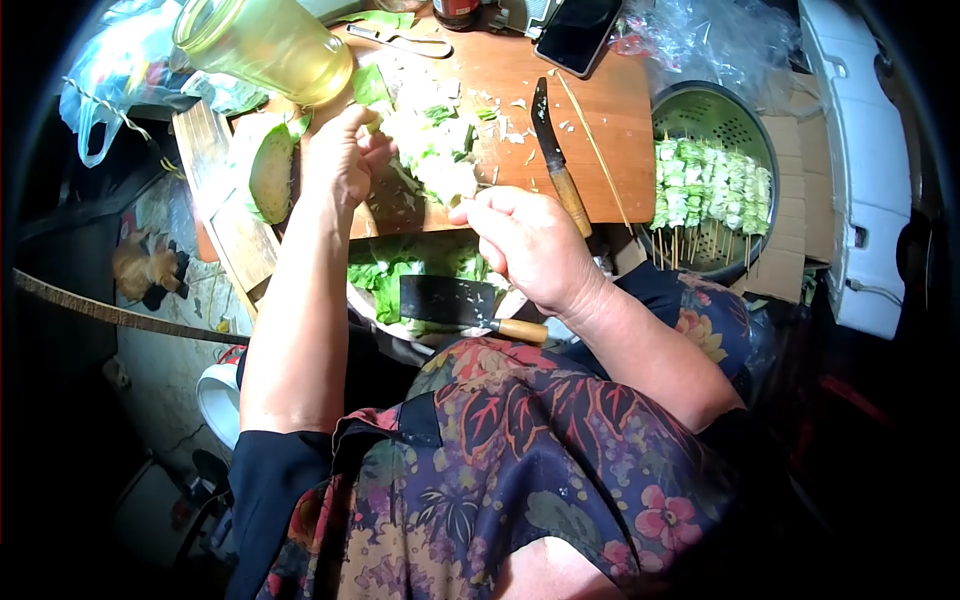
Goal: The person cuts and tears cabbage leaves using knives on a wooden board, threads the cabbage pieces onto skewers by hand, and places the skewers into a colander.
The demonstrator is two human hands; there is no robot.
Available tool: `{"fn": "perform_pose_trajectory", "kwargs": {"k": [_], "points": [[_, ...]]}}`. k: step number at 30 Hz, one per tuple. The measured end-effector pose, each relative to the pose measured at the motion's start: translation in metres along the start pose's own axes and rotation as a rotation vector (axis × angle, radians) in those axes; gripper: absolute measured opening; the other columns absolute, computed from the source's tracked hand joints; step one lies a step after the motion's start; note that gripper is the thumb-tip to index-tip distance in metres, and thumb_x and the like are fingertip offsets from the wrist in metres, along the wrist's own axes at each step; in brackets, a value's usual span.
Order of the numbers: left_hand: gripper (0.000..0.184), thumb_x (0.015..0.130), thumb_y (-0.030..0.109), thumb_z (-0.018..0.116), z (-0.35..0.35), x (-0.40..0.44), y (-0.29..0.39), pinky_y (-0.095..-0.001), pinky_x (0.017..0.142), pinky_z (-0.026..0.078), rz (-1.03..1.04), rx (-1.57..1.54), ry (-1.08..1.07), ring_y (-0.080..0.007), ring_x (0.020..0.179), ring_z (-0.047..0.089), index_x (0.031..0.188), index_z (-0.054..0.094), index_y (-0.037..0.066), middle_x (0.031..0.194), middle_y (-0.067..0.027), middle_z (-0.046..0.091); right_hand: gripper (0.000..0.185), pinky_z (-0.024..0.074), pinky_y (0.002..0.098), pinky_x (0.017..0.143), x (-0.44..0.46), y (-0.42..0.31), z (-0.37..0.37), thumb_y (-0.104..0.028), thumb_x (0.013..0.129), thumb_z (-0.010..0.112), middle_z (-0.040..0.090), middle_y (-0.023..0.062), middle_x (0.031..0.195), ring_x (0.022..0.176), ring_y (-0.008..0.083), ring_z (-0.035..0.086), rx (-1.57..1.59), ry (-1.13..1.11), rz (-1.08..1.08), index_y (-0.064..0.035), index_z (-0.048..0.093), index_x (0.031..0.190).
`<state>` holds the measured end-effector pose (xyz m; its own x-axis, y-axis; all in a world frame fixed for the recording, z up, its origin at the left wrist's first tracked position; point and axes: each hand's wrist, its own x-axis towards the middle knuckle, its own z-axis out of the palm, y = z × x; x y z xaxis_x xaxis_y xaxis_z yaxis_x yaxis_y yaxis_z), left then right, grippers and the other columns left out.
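My left hand [348, 155] is closed in a pinch at the left edge of a pile of torn cabbage leaves [430, 150], against a green piece of leaf [371, 86]. At the pile's near side, over the board's front edge, my right hand [532, 243] also pinches; what lies between its fingertips is too small to make out. The wooden board [610, 130] bears the pile and scattered scraps. Below it, a cleaver [447, 302] rests across a basin of green leaves [375, 285]. A thin bamboo skewer [588, 132] lies right of a dark-bladed knife [547, 125].
At right, a metal colander [690, 98] holds several cabbage skewers [712, 185]. A tilted yellowish jar [270, 50] stands back left, near a cut cabbage piece [268, 175]. A phone [578, 38], a peeler [400, 41] and plastic bags [710, 40] lie at the back.
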<state>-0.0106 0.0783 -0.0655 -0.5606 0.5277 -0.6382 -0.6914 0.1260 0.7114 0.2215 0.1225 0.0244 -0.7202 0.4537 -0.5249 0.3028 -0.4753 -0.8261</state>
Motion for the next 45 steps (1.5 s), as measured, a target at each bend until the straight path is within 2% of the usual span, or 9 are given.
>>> {"fn": "perform_pose_trajectory", "kwargs": {"k": [4,12,15,17,20,27,36,39,45], "points": [[0.016,0.080,0.012,0.065,-0.012,-0.018,0.012,-0.0279,0.060,0.050,0.059,-0.154,0.030,-0.0167,0.075,0.062,0.094,0.060,0.006,0.086,-0.0041,0.063,0.024,0.0317,0.0174,0.047,-0.003,0.002,0.007,-0.019,0.094,0.049,0.045,-0.0051,0.058,0.050,0.0009,0.039,-0.082,-0.084,-0.030,0.0009,0.061,0.097],[0.025,0.078,0.007,0.067,-0.019,-0.029,0.021,-0.0246,0.064,0.052,0.111,-0.265,-0.008,-0.0196,0.075,0.063,0.101,0.057,0.003,0.088,-0.0085,0.063,0.023,0.0332,0.0179,0.048,-0.007,0.004,0.015,-0.018,0.094,0.050,0.045,-0.0056,0.061,0.051,0.0007,0.039,-0.087,-0.123,-0.025,0.0019,0.061,0.099],[0.032,0.076,0.002,0.066,-0.016,-0.038,0.025,-0.0257,0.066,0.053,0.158,-0.192,0.004,-0.0200,0.074,0.063,0.107,0.056,0.001,0.090,-0.0098,0.062,0.023,0.0320,0.0176,0.047,-0.007,0.003,0.014,-0.017,0.094,0.050,0.045,-0.0058,0.061,0.050,0.0005,0.038,-0.095,-0.135,-0.027,0.0025,0.061,0.099],[0.040,0.074,-0.001,0.065,-0.015,-0.039,0.026,-0.0256,0.066,0.054,0.282,-0.111,-0.020,-0.0187,0.074,0.062,0.113,0.055,-0.001,0.090,-0.0085,0.061,0.023,0.0311,0.0174,0.046,-0.007,0.002,0.014,-0.017,0.094,0.050,0.044,-0.0059,0.061,0.050,0.0005,0.038,-0.076,-0.146,-0.015,0.0029,0.060,0.099],[0.042,0.074,-0.001,0.063,-0.019,-0.034,0.026,-0.0252,0.066,0.054,0.298,-0.109,-0.001,-0.0175,0.074,0.061,0.115,0.055,-0.002,0.090,-0.0076,0.060,0.022,0.0295,0.0172,0.045,-0.008,-0.002,0.014,-0.016,0.095,0.049,0.043,-0.0061,0.061,0.049,0.0003,0.036,-0.011,-0.167,-0.002,0.0038,0.060,0.098],[0.037,0.075,-0.001,0.060,-0.012,-0.037,0.027,-0.0253,0.066,0.054,0.235,-0.145,-0.050,-0.0154,0.074,0.060,0.112,0.058,-0.002,0.092,-0.0071,0.061,0.022,0.0274,0.0170,0.045,-0.007,-0.001,0.012,-0.015,0.094,0.049,0.042,-0.0067,0.060,0.048,-0.0002,0.034,-0.016,-0.151,-0.038,0.0042,0.059,0.098],[0.036,0.077,0.003,0.063,-0.012,-0.035,0.026,-0.0236,0.066,0.054,0.269,-0.126,-0.064,-0.0137,0.073,0.060,0.113,0.058,-0.002,0.091,-0.0065,0.062,0.024,0.0290,0.0165,0.041,-0.012,-0.006,0.012,-0.019,0.095,0.049,0.040,-0.0067,0.056,0.047,-0.0005,0.034,-0.039,-0.145,0.004,0.0025,0.060,0.100],[0.037,0.077,0.004,0.066,-0.012,-0.036,0.025,-0.0226,0.066,0.052,0.301,-0.127,-0.115,-0.0140,0.073,0.061,0.113,0.057,-0.001,0.090,-0.0073,0.062,0.025,0.0291,0.0164,0.041,-0.013,-0.008,0.012,-0.019,0.095,0.049,0.039,-0.0067,0.056,0.047,-0.0005,0.034,-0.064,-0.145,0.001,0.0024,0.060,0.100],[0.041,0.076,0.002,0.068,-0.011,-0.036,0.020,-0.0259,0.067,0.051,0.364,-0.036,-0.057,-0.0181,0.076,0.064,0.112,0.050,0.002,0.089,-0.0086,0.062,0.023,0.0283,0.0167,0.044,-0.009,0.003,0.014,-0.018,0.096,0.048,0.042,-0.0064,0.059,0.049,-0.0002,0.035,-0.064,-0.133,-0.042,0.0025,0.059,0.096]]}}
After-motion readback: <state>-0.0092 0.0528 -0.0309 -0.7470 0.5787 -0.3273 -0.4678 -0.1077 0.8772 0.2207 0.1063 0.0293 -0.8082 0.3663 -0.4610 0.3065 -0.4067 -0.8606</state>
